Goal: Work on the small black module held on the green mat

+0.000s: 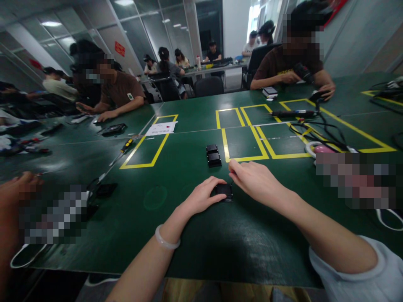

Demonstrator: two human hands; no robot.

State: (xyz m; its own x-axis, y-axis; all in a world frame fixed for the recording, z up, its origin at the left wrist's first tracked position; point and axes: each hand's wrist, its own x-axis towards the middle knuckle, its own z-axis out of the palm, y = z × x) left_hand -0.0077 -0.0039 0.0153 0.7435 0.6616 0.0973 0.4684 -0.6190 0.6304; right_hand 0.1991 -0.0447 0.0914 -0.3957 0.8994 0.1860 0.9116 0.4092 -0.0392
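My left hand (206, 195) grips a small black square part (224, 191) on the green tabletop, thumb at its near side and fingers along its far side. Small bright dots show at the part's edges. Just right of and above it, my right hand (252, 176) is closed in a pinch, fingertips turned down toward the part's far right corner. A thin dark tip seems to show below those fingers, but what they hold is too small to make out. Beyond both hands lies a black block with two raised sections (213, 155), apart from them.
Yellow tape rectangles (247, 159) mark the table (185, 167). Black cables (327, 130) and a pen-like tool (294, 113) lie at the right. A yellow-black screwdriver (127, 145) and a white paper (161, 128) are at the left. Co-workers sit across; another person's hand (20, 184) reaches in at left.
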